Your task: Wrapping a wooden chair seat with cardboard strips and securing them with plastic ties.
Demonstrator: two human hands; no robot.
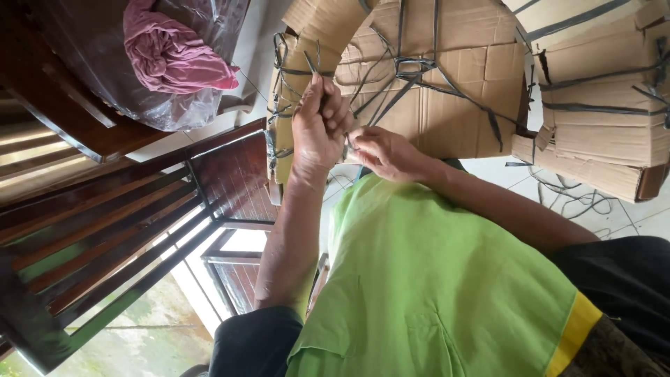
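Pink cloth [178,52] sits bunched in a clear plastic bag [174,105] at the top left, on dark wooden furniture [105,209]. Next I see one hand [319,126], on the left of the picture; which hand it is I cannot tell. Its fingers are curled shut around a dark strap [310,66]. Just beside it, the other hand [380,150] pinches the strap's end, fingers closed tight. Both hands press near a brown cardboard package [447,77] tied with crossing dark straps. To the right, a second strapped cardboard package [600,119] lies on the pale floor [614,216].
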